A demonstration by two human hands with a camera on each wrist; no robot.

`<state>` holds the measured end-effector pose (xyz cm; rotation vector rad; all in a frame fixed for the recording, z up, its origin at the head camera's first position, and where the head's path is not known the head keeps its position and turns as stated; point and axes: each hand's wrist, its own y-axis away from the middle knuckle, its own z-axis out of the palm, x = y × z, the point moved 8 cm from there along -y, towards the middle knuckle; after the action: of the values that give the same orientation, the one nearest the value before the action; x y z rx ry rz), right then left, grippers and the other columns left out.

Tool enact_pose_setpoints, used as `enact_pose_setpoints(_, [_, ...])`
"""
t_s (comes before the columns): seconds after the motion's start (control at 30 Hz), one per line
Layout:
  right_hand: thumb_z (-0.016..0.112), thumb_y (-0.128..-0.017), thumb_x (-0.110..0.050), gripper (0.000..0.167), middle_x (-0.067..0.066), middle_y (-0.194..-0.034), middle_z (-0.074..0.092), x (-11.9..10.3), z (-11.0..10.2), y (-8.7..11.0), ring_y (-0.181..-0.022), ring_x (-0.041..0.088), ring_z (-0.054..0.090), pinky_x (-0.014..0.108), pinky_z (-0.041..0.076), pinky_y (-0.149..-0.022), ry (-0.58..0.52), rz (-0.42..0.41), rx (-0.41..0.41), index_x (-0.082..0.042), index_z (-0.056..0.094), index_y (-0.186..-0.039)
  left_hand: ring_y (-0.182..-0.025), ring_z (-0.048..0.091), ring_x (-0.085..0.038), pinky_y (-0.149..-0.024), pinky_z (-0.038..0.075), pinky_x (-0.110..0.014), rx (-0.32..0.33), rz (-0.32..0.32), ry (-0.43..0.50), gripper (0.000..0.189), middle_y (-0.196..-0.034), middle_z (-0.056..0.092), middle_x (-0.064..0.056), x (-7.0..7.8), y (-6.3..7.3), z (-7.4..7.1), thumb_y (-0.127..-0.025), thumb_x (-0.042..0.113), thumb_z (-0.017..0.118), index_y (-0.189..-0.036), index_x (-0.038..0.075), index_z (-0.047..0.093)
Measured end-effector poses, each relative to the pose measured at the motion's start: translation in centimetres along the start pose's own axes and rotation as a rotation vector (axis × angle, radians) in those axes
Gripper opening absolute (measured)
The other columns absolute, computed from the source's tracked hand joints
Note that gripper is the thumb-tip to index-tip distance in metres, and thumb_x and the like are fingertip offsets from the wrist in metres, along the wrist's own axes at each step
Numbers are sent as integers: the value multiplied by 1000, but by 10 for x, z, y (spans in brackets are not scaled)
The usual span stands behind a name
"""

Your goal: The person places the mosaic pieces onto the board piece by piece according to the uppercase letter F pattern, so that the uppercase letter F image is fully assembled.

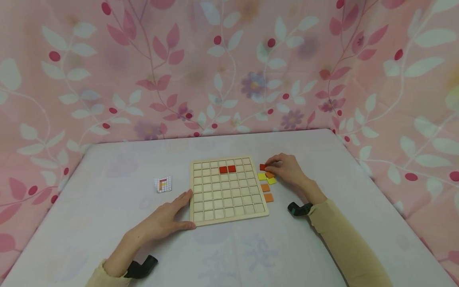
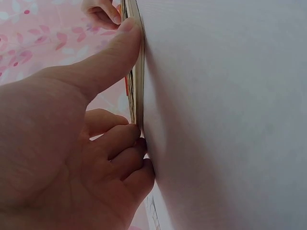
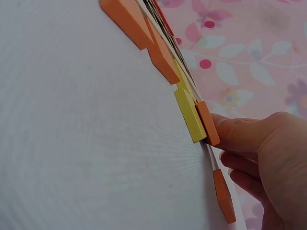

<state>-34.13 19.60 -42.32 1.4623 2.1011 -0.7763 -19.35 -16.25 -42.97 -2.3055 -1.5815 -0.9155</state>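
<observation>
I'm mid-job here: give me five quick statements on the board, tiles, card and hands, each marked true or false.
1. Two red tiles sit side by side on the board. True.
2. The printed card lies right of the board. False: in the head view, the card lies left of it.
3. The left hand touches the board's edge. True.
4. The right hand is over the board's middle. False: the right hand is beyond its right edge, at the loose tiles.
5. The loose tiles include orange and yellow ones. True.
</observation>
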Motion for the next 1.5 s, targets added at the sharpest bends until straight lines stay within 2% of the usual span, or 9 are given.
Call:
enact_pose_setpoints(0.5, [80,-86,-17,20,10,-105,73,1,-3,-1,-107,29,65,48,50,-96,20,-53,36,-7,76,-103,-151,24,-34,-118,27,-57,-2,1,-4,103,-164,26,-13,0,0,1,-81,51,78,-159,10,25])
enact_pose_setpoints(0.97, [79,-87,-20,23,11,-106,72,5,0,0,-106,30,65,48,51,-95,32,-53,58,-7,75,-106,-150,26,-35,-117,28,-58,5,10,-17,102,-164,27,-13,-2,-1,1,-82,51,78,-159,10,25])
enact_pose_setpoints(1.2, [80,-86,-15,21,12,-103,72,2,-1,0,-103,29,66,47,53,-92,11,-95,70,-5,75,-104,-151,25,-35,-117,28,-57,6,11,-13,103,-164,26,-11,-3,-1,0,-81,52,77,-159,11,25])
enact_pose_setpoints(1.5, [79,-87,-19,24,12,-107,72,6,-1,1,-107,30,64,49,50,-95,-6,-46,55,-6,74,-107,-150,26,-35,-117,28,-59,-5,-2,-20,102,-164,26,-12,-2,-1,1,-82,51,77,-159,11,25])
